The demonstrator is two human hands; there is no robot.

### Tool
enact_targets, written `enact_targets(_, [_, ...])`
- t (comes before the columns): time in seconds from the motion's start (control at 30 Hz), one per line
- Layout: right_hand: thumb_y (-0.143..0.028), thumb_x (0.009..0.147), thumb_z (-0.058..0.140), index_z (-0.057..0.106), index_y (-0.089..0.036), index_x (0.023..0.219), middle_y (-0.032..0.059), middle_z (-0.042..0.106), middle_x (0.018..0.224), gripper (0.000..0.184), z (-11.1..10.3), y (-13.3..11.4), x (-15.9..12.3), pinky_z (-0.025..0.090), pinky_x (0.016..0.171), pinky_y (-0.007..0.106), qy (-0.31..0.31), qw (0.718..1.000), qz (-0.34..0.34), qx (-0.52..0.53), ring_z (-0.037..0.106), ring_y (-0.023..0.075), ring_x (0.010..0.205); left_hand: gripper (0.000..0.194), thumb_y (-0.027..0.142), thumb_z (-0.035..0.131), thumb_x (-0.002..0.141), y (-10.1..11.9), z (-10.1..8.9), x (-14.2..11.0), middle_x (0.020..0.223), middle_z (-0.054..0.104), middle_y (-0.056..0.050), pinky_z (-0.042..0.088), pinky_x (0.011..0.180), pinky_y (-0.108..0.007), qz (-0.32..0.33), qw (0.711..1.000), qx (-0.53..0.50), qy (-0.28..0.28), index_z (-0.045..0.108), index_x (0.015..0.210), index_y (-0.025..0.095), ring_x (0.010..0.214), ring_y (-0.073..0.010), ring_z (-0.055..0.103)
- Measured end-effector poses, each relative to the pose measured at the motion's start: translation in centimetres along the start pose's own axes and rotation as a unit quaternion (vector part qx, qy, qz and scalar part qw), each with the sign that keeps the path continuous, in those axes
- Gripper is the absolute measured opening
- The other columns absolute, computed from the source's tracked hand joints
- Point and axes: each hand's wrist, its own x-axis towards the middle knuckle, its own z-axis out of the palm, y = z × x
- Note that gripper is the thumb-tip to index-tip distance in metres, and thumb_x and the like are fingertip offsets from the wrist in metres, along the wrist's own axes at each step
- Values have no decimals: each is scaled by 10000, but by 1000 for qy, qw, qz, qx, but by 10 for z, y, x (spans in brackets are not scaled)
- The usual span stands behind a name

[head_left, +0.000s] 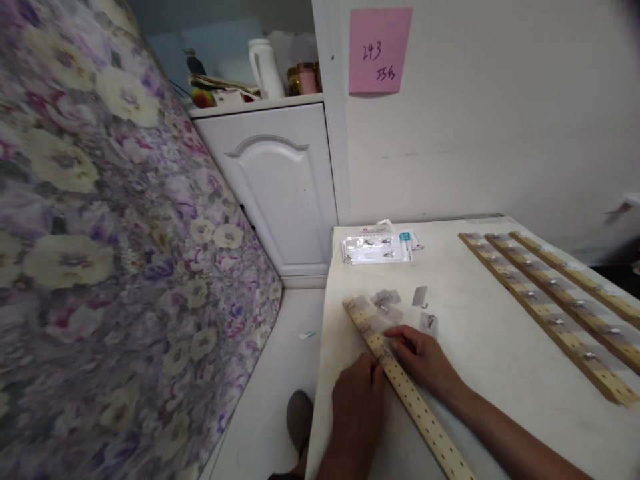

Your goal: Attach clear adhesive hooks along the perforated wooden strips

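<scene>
Left hand (359, 397) and right hand (420, 355) curl at a perforated strip (416, 404), hold unclear; pink note (380, 51) reads "243".

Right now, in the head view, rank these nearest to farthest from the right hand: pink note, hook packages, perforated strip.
1. Perforated strip, along the left side of the right hand.
2. Hook packages, toward the table's far edge.
3. Pink note, up on the wall.

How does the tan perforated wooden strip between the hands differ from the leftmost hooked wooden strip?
The tan perforated strip shows bare holes; the hooked wooden strip carries metal hooks. The perforated strip lies between left hand and right hand; the hooked strip lies apart. Both are narrow.
</scene>
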Motion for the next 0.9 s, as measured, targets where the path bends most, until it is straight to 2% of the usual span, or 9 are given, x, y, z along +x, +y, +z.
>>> enact_targets(0.57, [-269,807,509,653,-182,1027,23,675,794,276,0,4,0,463,685,298,-4,1000,5,7,604,191,734,206,298,368,899,5,-1,-3,800,657,-2,293,584,-249,6,999,29,-21,528,797,216,695,-155,569])
enact_targets(0.8, [-297,830,494,628,-197,1046,-30,550,649,273,0,1,-2,411,591,262,7,1000,0,-4,520,156,623,207,296,367,899,10,-5,-2,816,667,-12,290,581,-249,-5,998,46,-32,539,814,218,695,-160,576])
enact_targets(0.9, [-310,845,478,625,-195,1032,-28,549,658,264,0,0,-4,401,583,258,4,1000,-8,-4,510,153,622,218,301,360,904,11,-5,-2,821,669,-15,288,576,-248,-5,998,48,-36,543,820,217,697,-160,579])
